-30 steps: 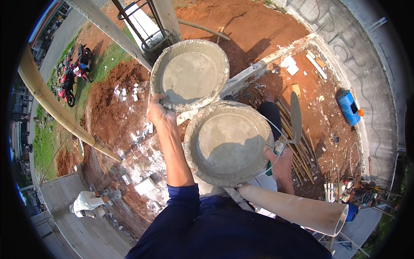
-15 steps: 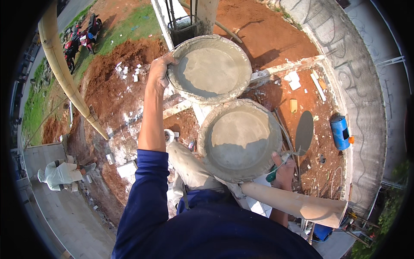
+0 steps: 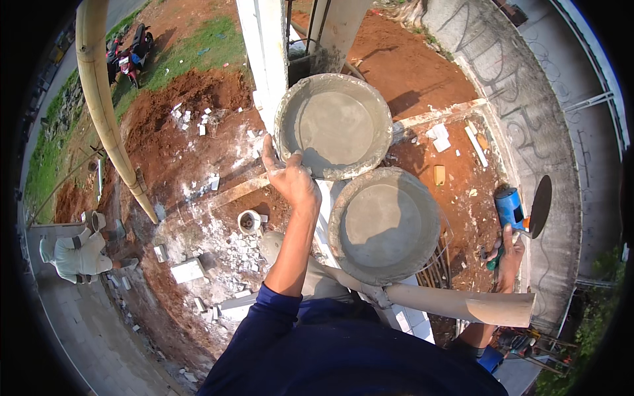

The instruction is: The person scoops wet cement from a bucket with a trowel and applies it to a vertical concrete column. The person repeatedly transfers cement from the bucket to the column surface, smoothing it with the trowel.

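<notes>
Two round, mortar-crusted basins hold grey wet mortar, one upper (image 3: pixel 333 125) and one lower and nearer (image 3: pixel 384 224). My left hand (image 3: pixel 294 181) is at the upper basin's near-left rim, thumb against the edge and one finger stretched along the outer side; its other fingers are partly hidden. Out to the right, my right hand (image 3: pixel 508 257) grips the green handle of a trowel. The trowel's dark rounded blade (image 3: pixel 541 206) stands tilted up, apart from both basins.
A pale pole (image 3: pixel 462 303) crosses below the lower basin. A concrete column with rebar (image 3: pixel 337 39) rises behind the upper one. Bamboo (image 3: pixel 109 112) slants at left. Far below lie red soil, rubble, a blue container (image 3: pixel 508 208) and a crouching person (image 3: pixel 79 254).
My right hand has swung the trowel from beside the lower basin out to the right. My left hand has shifted along the upper basin's rim toward me. The view has shifted slightly.
</notes>
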Demonstrator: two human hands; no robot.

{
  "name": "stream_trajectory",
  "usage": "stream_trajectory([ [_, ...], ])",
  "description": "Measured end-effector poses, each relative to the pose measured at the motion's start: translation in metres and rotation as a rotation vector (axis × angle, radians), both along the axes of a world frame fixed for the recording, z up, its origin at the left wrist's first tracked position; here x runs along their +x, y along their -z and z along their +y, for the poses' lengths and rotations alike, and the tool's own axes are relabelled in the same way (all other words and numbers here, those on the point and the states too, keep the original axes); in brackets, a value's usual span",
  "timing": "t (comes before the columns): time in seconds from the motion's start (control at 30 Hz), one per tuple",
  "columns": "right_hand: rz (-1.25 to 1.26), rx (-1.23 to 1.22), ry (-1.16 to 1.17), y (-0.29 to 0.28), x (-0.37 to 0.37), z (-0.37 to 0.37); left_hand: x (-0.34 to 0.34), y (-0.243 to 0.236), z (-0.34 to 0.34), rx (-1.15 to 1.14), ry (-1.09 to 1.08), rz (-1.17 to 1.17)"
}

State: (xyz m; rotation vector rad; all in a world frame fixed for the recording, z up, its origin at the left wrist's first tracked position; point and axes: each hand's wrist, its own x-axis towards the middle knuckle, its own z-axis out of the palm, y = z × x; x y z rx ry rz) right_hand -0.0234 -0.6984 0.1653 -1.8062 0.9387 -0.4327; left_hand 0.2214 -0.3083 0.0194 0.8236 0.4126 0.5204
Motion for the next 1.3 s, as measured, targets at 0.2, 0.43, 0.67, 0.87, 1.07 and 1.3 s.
stream_trajectory([
  [0.2,0.281,-0.474,-0.284,-0.133,0.079,0.012,-0.048,-0.018,-0.026,0.146,0.027,0.181],
  [0.43,0.391,-1.364,-0.972,-0.143,0.212,0.108,-0.013,-0.018,0.030,-0.137,0.326,0.244],
  [0.67,0.313,-1.463,-1.443,-0.030,0.312,0.185,0.019,-0.010,0.038,-0.198,0.401,0.120],
  [0.87,0.976,-0.500,-1.447,0.050,0.336,0.245,0.012,-0.013,0.024,-0.107,0.304,0.150],
  [1.07,0.942,0.297,-1.171,0.026,0.319,0.212,0.012,-0.006,0.022,0.006,0.294,0.151],
  [1.3,0.872,0.470,-1.116,0.010,0.311,0.193,0.016,-0.002,0.025,0.016,0.247,0.124],
])
